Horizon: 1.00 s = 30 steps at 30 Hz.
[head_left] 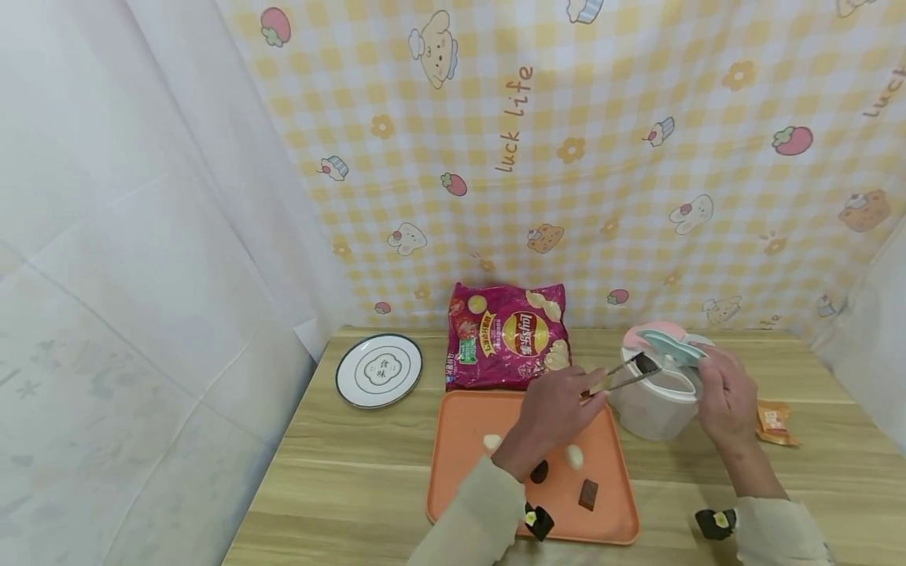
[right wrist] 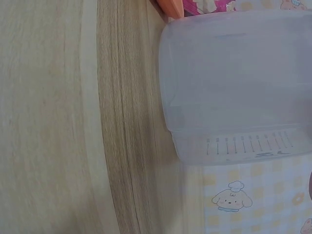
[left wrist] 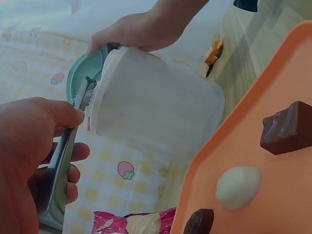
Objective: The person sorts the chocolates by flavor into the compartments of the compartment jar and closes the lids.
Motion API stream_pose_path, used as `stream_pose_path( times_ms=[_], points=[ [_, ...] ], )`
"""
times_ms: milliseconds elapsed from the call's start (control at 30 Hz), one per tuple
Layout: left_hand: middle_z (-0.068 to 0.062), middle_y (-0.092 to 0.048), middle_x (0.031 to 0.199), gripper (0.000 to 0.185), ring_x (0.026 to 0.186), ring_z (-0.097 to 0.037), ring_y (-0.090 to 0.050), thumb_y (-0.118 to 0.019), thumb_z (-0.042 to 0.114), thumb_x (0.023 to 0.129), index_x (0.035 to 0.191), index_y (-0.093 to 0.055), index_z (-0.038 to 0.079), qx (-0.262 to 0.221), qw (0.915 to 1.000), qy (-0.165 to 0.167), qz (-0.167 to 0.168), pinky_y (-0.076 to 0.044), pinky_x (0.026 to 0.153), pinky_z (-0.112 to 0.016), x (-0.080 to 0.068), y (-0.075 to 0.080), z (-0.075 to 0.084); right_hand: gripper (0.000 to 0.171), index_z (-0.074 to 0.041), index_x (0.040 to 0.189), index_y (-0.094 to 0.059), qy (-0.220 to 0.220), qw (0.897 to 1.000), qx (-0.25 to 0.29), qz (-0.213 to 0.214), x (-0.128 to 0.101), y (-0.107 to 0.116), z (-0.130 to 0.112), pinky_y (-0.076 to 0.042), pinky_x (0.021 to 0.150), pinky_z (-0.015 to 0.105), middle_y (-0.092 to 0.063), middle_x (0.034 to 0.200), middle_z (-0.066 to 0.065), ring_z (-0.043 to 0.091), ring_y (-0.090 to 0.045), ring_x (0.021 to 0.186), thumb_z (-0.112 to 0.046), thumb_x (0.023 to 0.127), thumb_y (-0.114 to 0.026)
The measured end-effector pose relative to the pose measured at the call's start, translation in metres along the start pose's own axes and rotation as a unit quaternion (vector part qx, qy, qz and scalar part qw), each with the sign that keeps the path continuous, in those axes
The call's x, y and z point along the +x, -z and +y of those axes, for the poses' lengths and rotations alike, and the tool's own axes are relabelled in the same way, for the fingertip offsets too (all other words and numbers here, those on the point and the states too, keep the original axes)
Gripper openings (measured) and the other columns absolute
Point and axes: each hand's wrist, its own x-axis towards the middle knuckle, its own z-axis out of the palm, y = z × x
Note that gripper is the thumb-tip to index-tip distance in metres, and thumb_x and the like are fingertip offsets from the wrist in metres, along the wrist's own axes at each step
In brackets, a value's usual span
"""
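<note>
Tongs [head_left: 623, 376]: gripped by left hand [head_left: 555, 413], tips pinched a dark chocolate piece [head_left: 647, 363] at the mouth of the white container [head_left: 654, 401].
Right hand [head_left: 722, 397]: fingers curled on the teal lid [head_left: 672, 347], held it lifted.
Tip: squeeze should have stayed steady, release low inside the rim.
Hidden: container's inside; right wrist view showed no fingers.

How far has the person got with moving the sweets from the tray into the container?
Done: cannot tell; the container hides its contents. In hand: the left hand holds tongs gripping a dark piece at the mouth, while the right hand holds the lid open. Left: two pale and two dark sweets on the orange tray.
</note>
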Motion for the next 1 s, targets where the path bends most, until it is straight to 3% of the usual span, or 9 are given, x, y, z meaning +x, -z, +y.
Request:
stream_pose_path(
  times_ms=[467, 700, 1000],
  points=[
    [0.011, -0.068, 0.091, 0.04, 0.065, 0.003, -0.052, -0.068, 0.04, 0.1, 0.138, -0.069, 0.027, 0.004, 1.0, 0.005, -0.004, -0.031, 0.049, -0.01, 0.0008, -0.0046, -0.0012, 0.034, 0.009, 0.117, -0.07, -0.012, 1.0, -0.009, -0.002, -0.0007, 0.0006, -0.0006, -0.034, 0.099, 0.013, -0.061, 0.12, -0.025, -0.009, -0.049, 0.117, -0.011, 0.105, -0.046],
    [0.009, -0.07, 0.097, 0.042, 0.065, 0.002, -0.054, -0.066, 0.041, 0.101, 0.14, -0.067, 0.026, 0.013, 0.9998, 0.002, -0.012, -0.031, 0.049, -0.01, 0.0005, -0.0058, -0.0018, 0.035, 0.012, 0.116, -0.069, -0.009, 1.0, -0.015, -0.004, -0.0011, 0.0007, 0.0015, -0.034, 0.098, 0.012, -0.057, 0.119, -0.034, -0.011, -0.048, 0.116, -0.012, 0.106, -0.045],
    [0.008, -0.071, 0.099, 0.041, 0.067, 0.002, -0.054, -0.066, 0.04, 0.101, 0.14, -0.068, 0.025, 0.006, 1.0, 0.0, -0.006, -0.031, 0.05, -0.008, 0.0002, -0.0042, -0.002, 0.036, 0.012, 0.116, -0.069, -0.006, 1.0, -0.011, 0.0, -0.0001, -0.0002, 0.0041, -0.034, 0.098, 0.012, -0.057, 0.119, -0.035, -0.01, -0.049, 0.117, -0.012, 0.106, -0.045]
  ],
)
